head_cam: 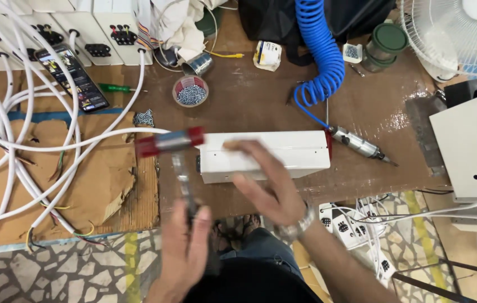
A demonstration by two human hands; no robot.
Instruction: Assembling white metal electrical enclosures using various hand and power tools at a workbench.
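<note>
My left hand (185,247) grips the handle of a mallet (171,143) with a red and clear head, which hovers at the left end of a long white metal box (289,154). The box lies on the brown workbench (249,106). My right hand (266,182) rests on top of the box, fingers spread over its left half, with a watch on the wrist. The mallet head is blurred by motion.
White cables (19,146) with socket boxes (87,28) cover the left side over torn cardboard. A cup of screws (192,91), a phone (73,77), a green screwdriver (116,88), a blue coiled air hose (319,53) with an air tool (359,145), a fan (457,33) and a white casing (474,146) surround the box.
</note>
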